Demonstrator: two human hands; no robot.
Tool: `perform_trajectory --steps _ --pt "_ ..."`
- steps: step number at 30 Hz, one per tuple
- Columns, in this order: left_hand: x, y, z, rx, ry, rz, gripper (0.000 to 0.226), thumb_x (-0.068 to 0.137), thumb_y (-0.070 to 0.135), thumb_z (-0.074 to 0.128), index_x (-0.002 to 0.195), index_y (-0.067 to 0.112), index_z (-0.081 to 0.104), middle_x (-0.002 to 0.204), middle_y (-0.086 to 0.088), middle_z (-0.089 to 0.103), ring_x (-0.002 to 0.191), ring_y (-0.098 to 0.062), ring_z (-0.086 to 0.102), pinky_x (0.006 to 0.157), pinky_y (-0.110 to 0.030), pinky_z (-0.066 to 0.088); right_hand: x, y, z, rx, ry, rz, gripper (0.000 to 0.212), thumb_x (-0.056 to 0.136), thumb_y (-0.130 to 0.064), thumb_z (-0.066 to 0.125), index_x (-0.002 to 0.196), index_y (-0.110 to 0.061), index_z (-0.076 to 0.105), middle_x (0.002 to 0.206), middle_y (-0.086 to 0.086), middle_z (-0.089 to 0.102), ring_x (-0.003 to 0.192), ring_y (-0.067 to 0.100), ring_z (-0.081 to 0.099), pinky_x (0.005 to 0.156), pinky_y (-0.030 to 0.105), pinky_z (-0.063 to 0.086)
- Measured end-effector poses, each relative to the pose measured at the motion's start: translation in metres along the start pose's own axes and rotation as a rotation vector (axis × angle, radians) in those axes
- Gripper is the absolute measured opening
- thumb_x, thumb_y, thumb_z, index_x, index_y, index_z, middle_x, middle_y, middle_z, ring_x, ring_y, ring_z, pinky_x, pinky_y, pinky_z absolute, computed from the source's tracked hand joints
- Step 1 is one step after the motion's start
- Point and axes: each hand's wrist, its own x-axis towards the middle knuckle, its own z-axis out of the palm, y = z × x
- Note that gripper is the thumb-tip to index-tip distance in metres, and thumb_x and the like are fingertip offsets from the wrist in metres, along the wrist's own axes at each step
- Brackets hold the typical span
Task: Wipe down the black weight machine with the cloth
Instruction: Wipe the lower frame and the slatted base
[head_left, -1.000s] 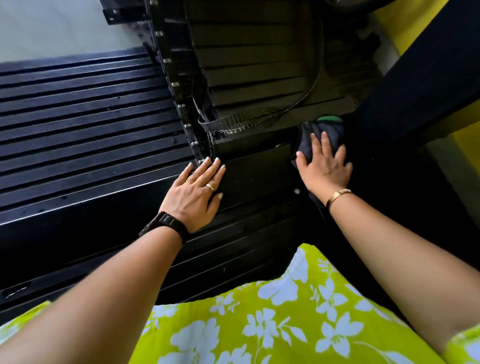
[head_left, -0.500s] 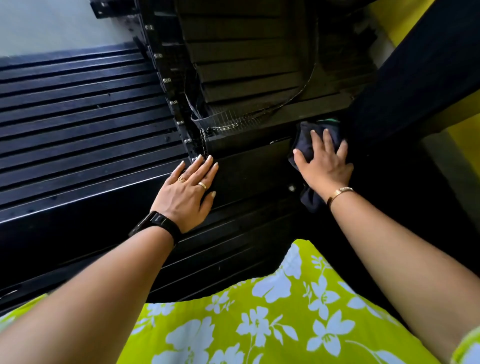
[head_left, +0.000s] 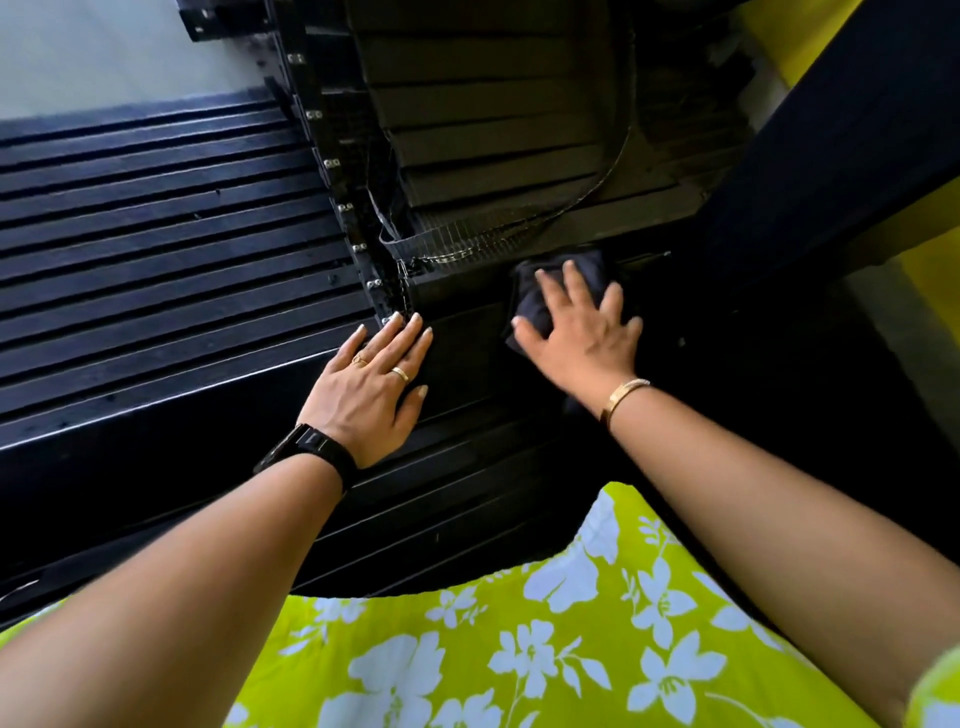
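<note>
Right hand (head_left: 576, 338) lies flat on the dark cloth (head_left: 532, 299), fingers straight and spread, pressing it onto a horizontal bar of the black weight machine (head_left: 462, 338). The cloth is bunched, sticking out beyond the fingertips and past the thumb side (its lower edge under the wrist is too dark to make out). It sits just below a sagging wire-mesh strip (head_left: 457, 241), close to it; whether they touch is unclear. Left hand (head_left: 369, 384) rests palm-down on the same bar, apart from the cloth. Its fingers are straight and held close together, holding nothing, tips next to a vertical row of bolts (head_left: 332, 163). Two gold rings (head_left: 400, 373) sit on the left fingers, a black watch (head_left: 306, 449) on the left wrist and a gold bracelet (head_left: 621, 397) on the right wrist. Left of the bolt row runs a stack of black slats (head_left: 156, 234), glossy, with light catching the edges. More dark slats (head_left: 493, 130) sit above the mesh, crossed by a thin curved cable (head_left: 618, 161). A wide dark beam (head_left: 831, 130) angles across the upper right. Lime-green fabric with white flowers (head_left: 519, 649) fills the bottom between the forearms.
</note>
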Motion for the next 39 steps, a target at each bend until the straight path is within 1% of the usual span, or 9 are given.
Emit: perform_trajectory --steps 4,8,12,16,18,27,31,35,39 --pt "0.001 0.001 0.000 0.009 -0.002 0.001 0.065 0.093 0.045 0.020 0.151 0.016 0.027 0.157 -0.002 0.019 0.146 -0.016 0.012 0.120 -0.040 0.013 0.024 0.049 -0.008 0.102 -0.022 0.293 0.070 0.092 -0.066 0.032 0.153 -0.037 0.014 0.162 -0.010 0.003 0.141 0.034 0.017 0.107 0.054 0.026" --pt "0.002 0.002 0.000 0.015 -0.003 -0.005 0.066 0.093 0.045 0.020 0.151 0.017 0.028 0.158 -0.003 0.022 0.146 -0.017 0.012 0.120 -0.041 0.014 -0.005 0.041 0.005 0.090 0.103 0.338 0.065 0.094 -0.056 0.035 0.152 -0.030 0.021 0.160 -0.007 0.014 0.126 0.033 0.030 0.095 0.050 0.034" --pt "0.001 0.001 0.002 0.010 0.018 0.001 0.065 0.093 0.044 0.023 0.150 0.015 0.030 0.157 -0.003 0.026 0.145 -0.016 0.014 0.120 -0.040 0.014 -0.047 -0.008 0.019 0.017 0.138 0.087 0.068 0.092 -0.053 0.040 0.153 -0.031 0.021 0.160 -0.008 0.016 0.119 0.034 0.034 0.091 0.046 0.037" --pt "0.002 0.001 0.002 0.017 0.027 -0.001 0.068 0.092 0.045 0.022 0.150 0.011 0.030 0.157 -0.005 0.026 0.145 -0.016 0.013 0.120 -0.038 0.010 -0.052 -0.046 0.014 -0.078 0.080 -0.316 0.070 0.092 -0.059 0.036 0.153 -0.037 0.012 0.161 -0.012 0.007 0.126 0.034 0.027 0.090 0.043 0.033" --pt "0.002 0.001 0.002 0.016 0.030 -0.002 0.069 0.092 0.045 0.021 0.150 0.010 0.031 0.157 -0.005 0.026 0.145 -0.016 0.013 0.120 -0.039 0.011 -0.031 -0.051 0.006 -0.118 0.077 -0.376 0.068 0.092 -0.062 0.034 0.152 -0.039 0.013 0.161 -0.011 0.008 0.130 0.032 0.026 0.093 0.044 0.033" --pt "0.001 0.002 0.002 0.016 0.012 -0.010 0.067 0.094 0.046 0.019 0.151 0.013 0.028 0.158 -0.005 0.024 0.146 -0.017 0.013 0.120 -0.041 0.014 0.015 0.058 -0.002 0.041 0.078 0.258 0.068 0.094 -0.059 0.032 0.154 -0.030 0.016 0.162 -0.004 0.007 0.135 0.030 0.027 0.101 0.048 0.034" --pt "0.001 0.001 0.002 0.022 0.008 -0.008 0.067 0.093 0.046 0.018 0.151 0.013 0.029 0.158 -0.004 0.024 0.146 -0.017 0.012 0.121 -0.041 0.013 -0.018 0.013 0.010 0.120 0.145 0.401 0.069 0.093 -0.052 0.036 0.153 -0.019 0.022 0.159 0.006 0.017 0.128 0.034 0.031 0.095 0.048 0.036" --pt "0.001 0.003 0.001 0.029 0.007 -0.011 0.068 0.092 0.046 0.019 0.150 0.013 0.031 0.157 -0.004 0.026 0.146 -0.017 0.014 0.120 -0.040 0.013 -0.050 -0.042 0.020 -0.011 0.151 0.059 0.075 0.091 -0.056 0.039 0.153 -0.020 0.018 0.158 0.006 0.017 0.124 0.034 0.032 0.092 0.048 0.034" --pt "0.001 0.003 0.000 0.034 -0.002 -0.011 0.068 0.092 0.046 0.021 0.150 0.012 0.030 0.157 -0.005 0.026 0.146 -0.017 0.014 0.120 -0.040 0.014 -0.033 -0.040 0.011 -0.155 0.125 -0.195 0.079 0.089 -0.066 0.033 0.154 -0.024 0.016 0.157 0.007 0.020 0.139 0.038 0.016 0.108 0.062 0.008"
